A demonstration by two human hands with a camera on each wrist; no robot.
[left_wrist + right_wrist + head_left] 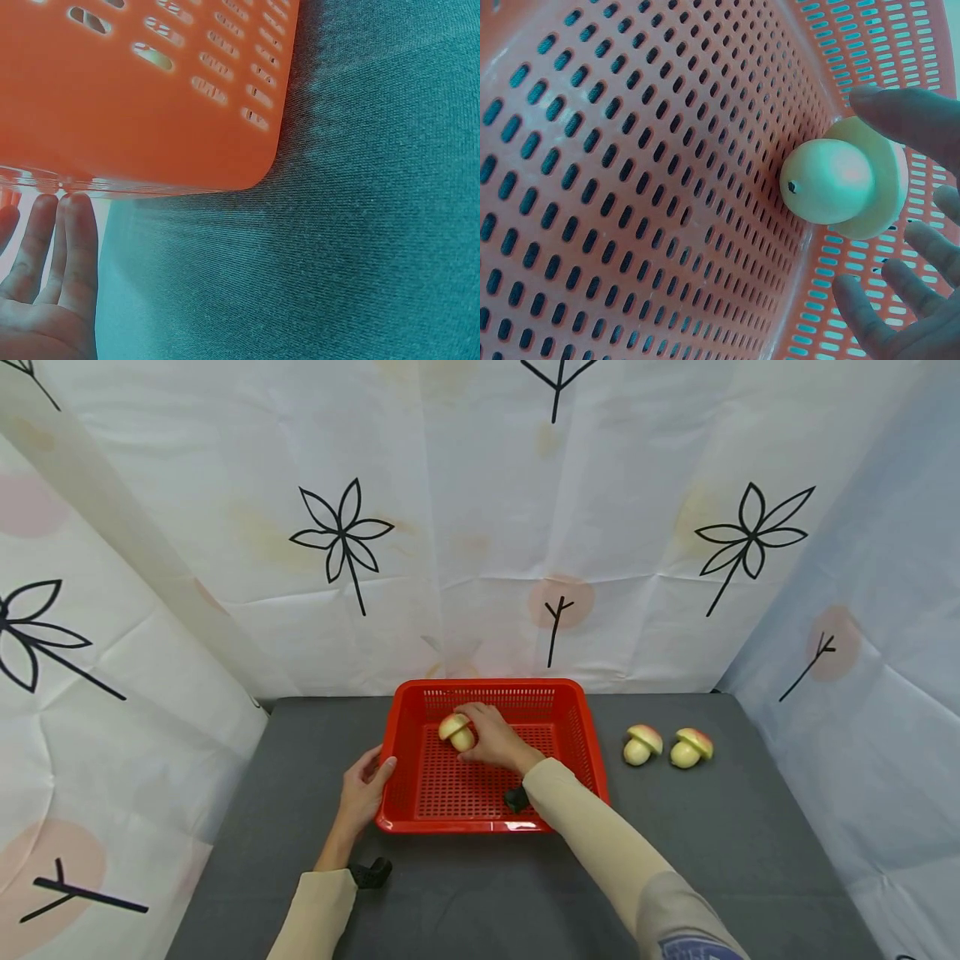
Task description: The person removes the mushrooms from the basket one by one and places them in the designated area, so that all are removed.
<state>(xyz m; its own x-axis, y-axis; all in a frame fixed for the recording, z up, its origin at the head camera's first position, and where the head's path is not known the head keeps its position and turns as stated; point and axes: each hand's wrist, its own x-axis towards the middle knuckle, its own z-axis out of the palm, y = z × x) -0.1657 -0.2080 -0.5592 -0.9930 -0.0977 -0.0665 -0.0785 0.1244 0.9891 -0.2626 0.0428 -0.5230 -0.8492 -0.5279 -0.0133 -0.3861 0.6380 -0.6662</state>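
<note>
Grey tabletop [487,893], bordered by patterned white cloth [465,493]. Red basket [465,826] is pinched at its left rim by the left hand [363,787]. Inside it, one mushroom [462,740] is flanked by the right hand [495,740], thumb and fingers spread; contact cannot be determined. Two further mushrooms [639,749] [687,752] are positioned on the tabletop, right of the basket.

Red bskt [465,827], yel/red mushrm [461,737]

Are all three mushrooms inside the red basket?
No, two mushrooms lie on the grey table, to the right of the red basket.
</note>
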